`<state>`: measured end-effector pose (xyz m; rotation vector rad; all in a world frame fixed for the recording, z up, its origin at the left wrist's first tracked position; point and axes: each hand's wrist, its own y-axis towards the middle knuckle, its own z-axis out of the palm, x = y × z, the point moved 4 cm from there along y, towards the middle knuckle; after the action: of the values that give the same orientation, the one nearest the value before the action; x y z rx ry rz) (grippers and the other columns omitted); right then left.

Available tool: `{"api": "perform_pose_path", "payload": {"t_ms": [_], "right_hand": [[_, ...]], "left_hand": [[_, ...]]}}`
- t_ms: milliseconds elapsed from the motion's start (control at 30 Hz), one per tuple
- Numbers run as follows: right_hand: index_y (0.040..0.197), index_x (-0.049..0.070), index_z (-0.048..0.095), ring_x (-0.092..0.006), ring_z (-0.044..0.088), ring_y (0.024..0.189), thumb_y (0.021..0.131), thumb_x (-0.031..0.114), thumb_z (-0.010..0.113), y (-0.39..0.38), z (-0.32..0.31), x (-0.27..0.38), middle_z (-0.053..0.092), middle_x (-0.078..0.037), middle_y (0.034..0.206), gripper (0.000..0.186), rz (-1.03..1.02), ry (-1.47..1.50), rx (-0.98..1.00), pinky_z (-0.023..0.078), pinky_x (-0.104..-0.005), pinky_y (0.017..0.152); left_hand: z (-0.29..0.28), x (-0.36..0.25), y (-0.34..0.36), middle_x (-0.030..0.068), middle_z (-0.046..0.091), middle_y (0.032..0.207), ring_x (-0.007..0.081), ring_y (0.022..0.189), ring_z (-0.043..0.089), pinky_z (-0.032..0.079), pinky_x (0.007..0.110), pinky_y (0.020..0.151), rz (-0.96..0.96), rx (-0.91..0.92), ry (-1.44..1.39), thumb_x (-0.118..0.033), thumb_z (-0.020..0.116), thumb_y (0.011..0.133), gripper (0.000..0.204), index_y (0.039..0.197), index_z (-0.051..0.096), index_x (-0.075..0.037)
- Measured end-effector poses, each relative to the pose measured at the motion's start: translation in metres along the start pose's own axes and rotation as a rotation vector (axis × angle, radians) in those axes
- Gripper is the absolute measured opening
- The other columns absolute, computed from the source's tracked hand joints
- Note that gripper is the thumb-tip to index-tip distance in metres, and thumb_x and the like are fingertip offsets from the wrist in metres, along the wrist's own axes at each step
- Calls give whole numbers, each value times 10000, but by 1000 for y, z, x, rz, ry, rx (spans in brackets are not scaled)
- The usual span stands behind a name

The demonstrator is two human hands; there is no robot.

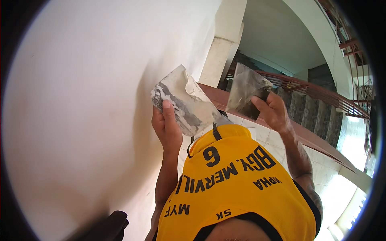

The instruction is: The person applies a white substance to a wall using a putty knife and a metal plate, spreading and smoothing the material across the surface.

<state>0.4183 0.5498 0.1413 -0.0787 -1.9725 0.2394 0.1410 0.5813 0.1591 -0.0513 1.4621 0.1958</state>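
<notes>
My left hand (168, 130) grips a flat rectangular board (179, 105) by its near left edge, thumb on top. White putty (194, 89) is smeared over the board, with a thicker ridge near its right edge and grey patches showing through. In my right hand (276, 113) is a flat, thin putty spreader (246, 85), pinched at its right corner with the thumb on its face. The spreader's greyish surface looks smeared. Board and spreader are held apart, side by side in front of my yellow jersey (237, 180).
A smooth white wall (84, 92) stands close on the left. To the right, a reddish-brown railing (305, 87) curves past dark stairs (311, 114). Pale tiles (273, 140) cover the floor below. A dark object (110, 227) sits at the lower left, its kind unclear.
</notes>
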Motion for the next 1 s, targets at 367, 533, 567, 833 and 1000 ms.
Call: {"api": "perform_pose_path", "payload": {"t_ms": [367,533,567,833,1000], "right_hand": [[868,-35,548,-178,591,754,853,66,534,5,69,26,583,-88,834,103,389,1227,-2,499,-327,721],[870,-51,525,-178,590,781,870,64,511,12,68,24,575,-106,864,116,380,1270,-10,495,-317,700],[896,-66,518,-193,591,807,867,56,504,13,65,33,571,-116,889,125,404,1305,15,496,-337,736],[1027,-119,502,-235,594,878,845,29,478,18,64,39,569,-155,993,236,432,1373,207,481,-394,839],[1088,-119,502,-247,614,878,846,35,481,25,63,35,592,-169,1021,287,455,1438,227,491,-395,843]], "left_hand": [[19,-33,-14,219,642,978,303,745,641,523,333,621,829,259,629,-75,484,842,310,1118,527,60],[18,-19,-22,174,622,1085,267,765,615,511,316,637,821,474,751,-93,580,799,399,1174,525,32],[14,-16,-25,174,622,1085,267,765,615,511,316,637,818,469,758,-93,580,799,399,1174,525,32],[-1,-7,-40,158,613,1109,263,764,600,511,311,644,689,477,862,-27,679,678,541,1194,521,17],[-17,2,-47,151,623,1071,259,772,614,518,308,632,659,423,948,-2,675,691,497,1166,529,14]]}}
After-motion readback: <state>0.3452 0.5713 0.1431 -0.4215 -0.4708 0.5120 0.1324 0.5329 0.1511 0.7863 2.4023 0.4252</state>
